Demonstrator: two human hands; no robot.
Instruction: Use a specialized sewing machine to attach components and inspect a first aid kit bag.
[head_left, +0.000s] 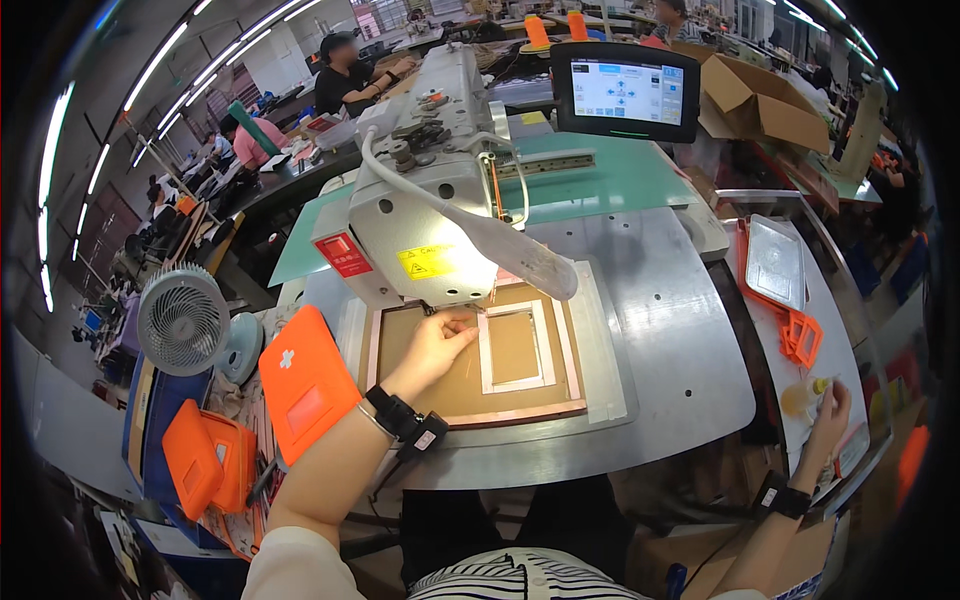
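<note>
My left hand (440, 345) reaches under the head of a grey sewing machine (430, 235), close to the needle area. Its thumb and fingertips are pinched together; what is between them is too small to make out. Beneath it lies a tan template (425, 385) with pink-edged strips and a white-bordered rectangular frame (548, 350) on it. Off to the right, my right hand (834, 412) has its fingers closed at the yellow cap of a small clear bottle (797, 400), which is tilted over a narrow side table (790, 350).
Orange pouches (308, 385) lie at the left, near a round fan (183, 320). A control screen (625, 92) stands behind the metal bed (680, 330). On the side table are a clear-lidded tray (775, 262) and orange frames (800, 338). Cardboard boxes (760, 100) and other people sit farther back.
</note>
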